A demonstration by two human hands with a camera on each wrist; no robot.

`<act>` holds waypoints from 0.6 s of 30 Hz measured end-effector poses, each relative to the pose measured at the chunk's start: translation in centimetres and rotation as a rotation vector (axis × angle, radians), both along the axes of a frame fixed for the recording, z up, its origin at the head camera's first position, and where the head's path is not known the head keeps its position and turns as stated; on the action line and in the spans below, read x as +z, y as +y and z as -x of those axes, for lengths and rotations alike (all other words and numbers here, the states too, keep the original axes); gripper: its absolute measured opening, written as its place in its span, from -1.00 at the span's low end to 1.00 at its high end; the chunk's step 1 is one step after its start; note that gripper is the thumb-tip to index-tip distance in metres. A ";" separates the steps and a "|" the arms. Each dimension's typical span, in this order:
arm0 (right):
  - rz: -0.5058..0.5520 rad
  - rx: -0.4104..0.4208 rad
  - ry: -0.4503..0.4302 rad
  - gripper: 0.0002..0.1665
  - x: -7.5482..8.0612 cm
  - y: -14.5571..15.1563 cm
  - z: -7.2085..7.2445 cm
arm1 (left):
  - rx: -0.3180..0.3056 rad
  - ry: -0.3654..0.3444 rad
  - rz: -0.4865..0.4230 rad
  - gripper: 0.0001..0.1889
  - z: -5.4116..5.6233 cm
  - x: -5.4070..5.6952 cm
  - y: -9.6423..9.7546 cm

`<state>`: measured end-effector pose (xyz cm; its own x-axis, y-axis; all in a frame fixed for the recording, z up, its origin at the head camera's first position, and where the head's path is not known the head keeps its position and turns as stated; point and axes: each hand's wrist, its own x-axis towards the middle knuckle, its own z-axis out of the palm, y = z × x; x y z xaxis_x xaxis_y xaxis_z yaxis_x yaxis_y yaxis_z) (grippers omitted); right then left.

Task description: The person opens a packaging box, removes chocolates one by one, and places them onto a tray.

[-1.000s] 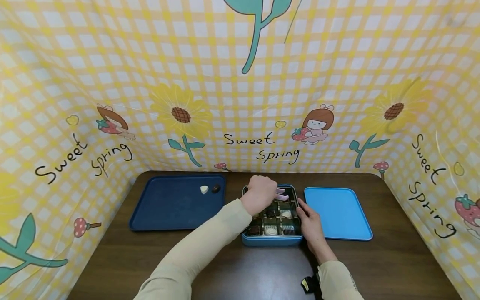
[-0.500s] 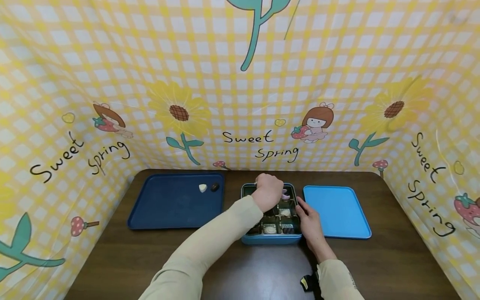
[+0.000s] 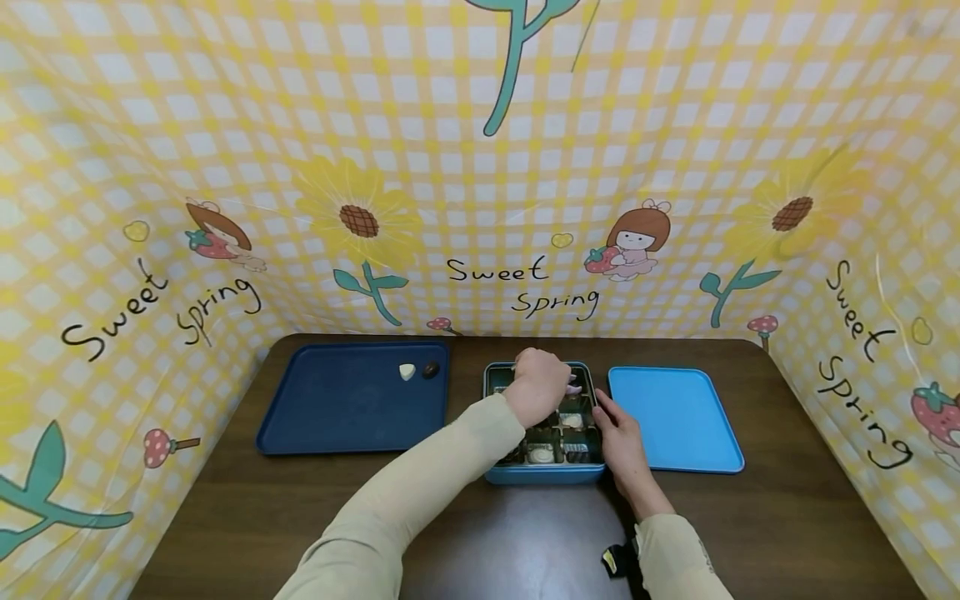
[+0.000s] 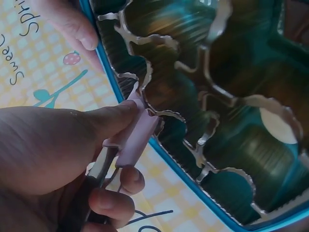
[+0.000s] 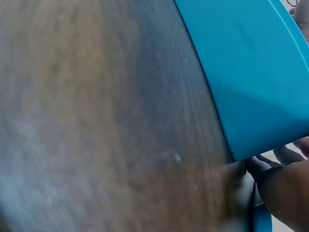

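Note:
In the head view my left hand (image 3: 538, 387) is over the back part of a blue box (image 3: 545, 475) with a dark divided insert. It grips tongs with metal arms and lilac tips (image 4: 137, 137). The left wrist view shows those tips at the box's rim, beside a compartment wall; whether they pinch anything is hidden. My right hand (image 3: 622, 442) rests against the box's right side, its fingers fairly straight along the wall. Pale and dark pieces lie in the front compartments, such as a whitish one (image 3: 540, 452).
A dark blue tray (image 3: 337, 408) on the left bears a white piece (image 3: 407, 372) and a dark oval piece (image 3: 431, 370). To the right lies a light blue tray or lid (image 3: 678, 421). A checked cloth (image 3: 480, 192) rises behind the brown table (image 3: 465, 542).
My left hand has shifted a little to the right over the box, now covering more of the tongs' lilac tips. The right hand stays at the box's side.

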<state>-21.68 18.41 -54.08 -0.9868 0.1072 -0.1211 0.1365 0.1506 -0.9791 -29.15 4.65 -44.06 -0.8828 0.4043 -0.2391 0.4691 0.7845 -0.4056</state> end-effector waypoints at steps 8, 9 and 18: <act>0.010 -0.008 -0.004 -0.41 -0.2 -0.1 -0.1 | -0.044 0.026 -0.096 -0.85 0.1 -0.4 -1.0; 0.015 -0.008 -0.005 -0.41 -0.2 -0.1 -0.1 | -0.045 0.027 -0.110 -0.85 0.1 -0.4 -1.1; 0.005 -0.008 -0.003 -0.42 -0.3 0.0 0.1 | -0.024 0.047 -0.112 -0.86 -0.1 0.4 -1.1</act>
<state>-21.76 18.39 -54.38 -0.9857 0.1142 -0.1243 0.1402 0.1448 -0.9795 -29.10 3.52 -43.66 -0.8817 0.4473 -0.1498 0.4708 0.8150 -0.3378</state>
